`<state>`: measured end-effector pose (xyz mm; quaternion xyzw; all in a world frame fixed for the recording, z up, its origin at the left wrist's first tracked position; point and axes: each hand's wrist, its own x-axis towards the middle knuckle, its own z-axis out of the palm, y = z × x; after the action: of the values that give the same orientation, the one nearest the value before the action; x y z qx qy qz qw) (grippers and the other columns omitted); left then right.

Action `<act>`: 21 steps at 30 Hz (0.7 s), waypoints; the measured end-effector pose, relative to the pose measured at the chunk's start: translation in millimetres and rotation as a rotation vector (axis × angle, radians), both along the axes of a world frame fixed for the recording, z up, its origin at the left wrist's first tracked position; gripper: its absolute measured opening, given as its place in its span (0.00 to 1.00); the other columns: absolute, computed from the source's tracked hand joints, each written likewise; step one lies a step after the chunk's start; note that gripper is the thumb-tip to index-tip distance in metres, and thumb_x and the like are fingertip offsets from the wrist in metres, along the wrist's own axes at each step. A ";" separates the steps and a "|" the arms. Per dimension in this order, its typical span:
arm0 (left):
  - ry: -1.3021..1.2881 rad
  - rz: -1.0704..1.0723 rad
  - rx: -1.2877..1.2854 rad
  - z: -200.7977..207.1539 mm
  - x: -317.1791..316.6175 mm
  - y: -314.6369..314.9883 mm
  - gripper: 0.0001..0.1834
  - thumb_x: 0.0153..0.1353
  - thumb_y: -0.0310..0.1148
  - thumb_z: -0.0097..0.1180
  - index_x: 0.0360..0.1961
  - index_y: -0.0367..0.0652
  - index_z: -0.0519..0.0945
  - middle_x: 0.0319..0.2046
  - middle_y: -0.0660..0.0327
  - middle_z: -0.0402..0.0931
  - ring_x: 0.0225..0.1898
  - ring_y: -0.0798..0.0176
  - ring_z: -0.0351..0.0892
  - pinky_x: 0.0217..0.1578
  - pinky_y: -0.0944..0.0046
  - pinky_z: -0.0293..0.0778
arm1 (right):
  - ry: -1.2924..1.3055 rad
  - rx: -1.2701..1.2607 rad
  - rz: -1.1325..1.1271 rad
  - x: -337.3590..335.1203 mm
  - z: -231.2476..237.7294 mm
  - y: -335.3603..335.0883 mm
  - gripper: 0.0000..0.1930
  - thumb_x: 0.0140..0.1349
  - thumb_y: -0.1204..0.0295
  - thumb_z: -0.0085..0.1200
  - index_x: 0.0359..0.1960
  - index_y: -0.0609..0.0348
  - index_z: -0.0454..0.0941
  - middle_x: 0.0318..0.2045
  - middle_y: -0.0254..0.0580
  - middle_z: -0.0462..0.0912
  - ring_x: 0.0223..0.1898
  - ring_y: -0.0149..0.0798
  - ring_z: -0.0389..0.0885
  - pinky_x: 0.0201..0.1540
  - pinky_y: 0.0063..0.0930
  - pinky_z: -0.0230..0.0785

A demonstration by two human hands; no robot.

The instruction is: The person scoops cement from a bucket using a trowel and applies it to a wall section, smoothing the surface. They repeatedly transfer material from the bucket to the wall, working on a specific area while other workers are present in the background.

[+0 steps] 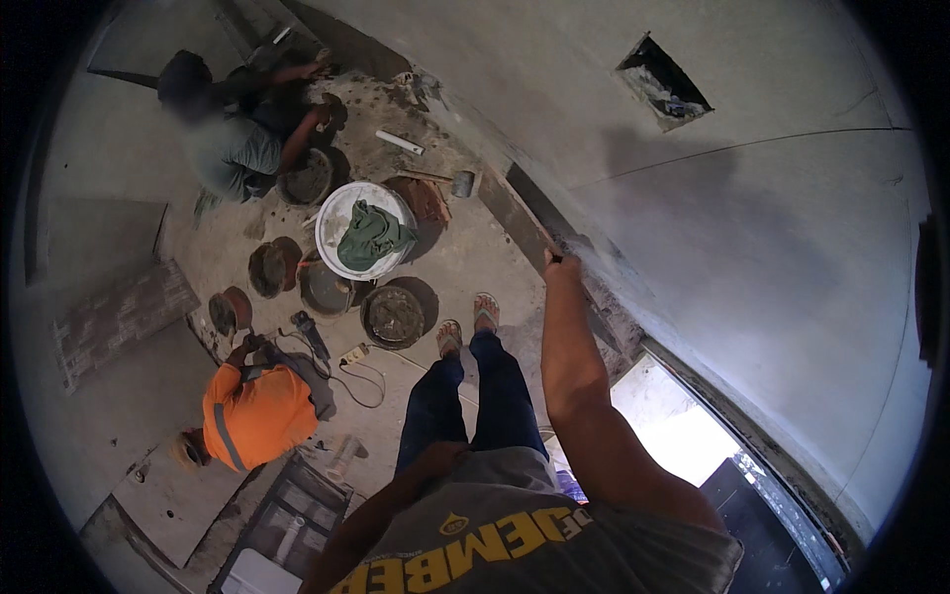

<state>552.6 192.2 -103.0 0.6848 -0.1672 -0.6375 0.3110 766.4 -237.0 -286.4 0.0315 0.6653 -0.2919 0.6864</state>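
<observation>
Shirt [515, 495], brown strip [515, 220] diagonal down-right.

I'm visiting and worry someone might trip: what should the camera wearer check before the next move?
1. Right hand grip: cannot tell; it is beside the flat brown strip along the grey wall.
2. Left hand free: cannot tell; it is by the waist, too dim to read.
3. Toes covered: not ok; open, light-strapped sandals.
4. Floor free of cords: not ok; a thin looped cord lies left of the legs.
5. Grey-headed, wooden-handled mallet away from the feet: ok; it lies ahead.
6. Crouching co-worker in orange top apart: ok, to the left.
</observation>
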 end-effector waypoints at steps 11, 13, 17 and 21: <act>0.139 -0.011 -0.090 -2.1 0.9 -5.0 0.16 0.59 0.29 0.60 0.49 0.43 0.83 0.41 0.48 0.85 0.43 0.48 0.86 0.46 0.52 0.78 | 0.942 -0.749 1.773 4.9 52.5 -21.2 0.31 0.59 0.47 0.65 0.55 0.59 0.82 0.51 0.55 0.84 0.54 0.56 0.82 0.57 0.49 0.73; 0.211 -0.074 -0.106 28.1 27.4 -18.5 0.17 0.56 0.29 0.63 0.48 0.41 0.84 0.40 0.49 0.85 0.42 0.51 0.86 0.45 0.55 0.78 | 0.937 -0.794 1.744 -11.2 24.7 -47.0 0.32 0.57 0.48 0.67 0.55 0.61 0.82 0.50 0.56 0.84 0.54 0.57 0.82 0.55 0.50 0.74; 0.400 0.043 -0.212 2.3 4.6 0.0 0.18 0.56 0.32 0.64 0.47 0.36 0.85 0.40 0.50 0.87 0.40 0.56 0.86 0.44 0.58 0.77 | 0.751 -0.804 1.554 -51.5 -43.7 -115.0 0.23 0.68 0.60 0.57 0.62 0.53 0.78 0.59 0.46 0.79 0.60 0.49 0.77 0.58 0.42 0.75; 0.287 0.082 -0.299 11.6 -19.9 15.3 0.20 0.56 0.38 0.65 0.46 0.34 0.86 0.41 0.49 0.87 0.38 0.60 0.85 0.42 0.57 0.77 | 0.005 0.021 0.283 19.0 -12.1 -58.3 0.26 0.73 0.63 0.47 0.71 0.53 0.66 0.69 0.46 0.68 0.67 0.50 0.68 0.62 0.49 0.73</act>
<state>532.7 207.5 -91.4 0.5396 -0.1861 -0.6832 0.4555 785.4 -295.3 -298.5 -0.0561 0.6680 -0.1853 0.7185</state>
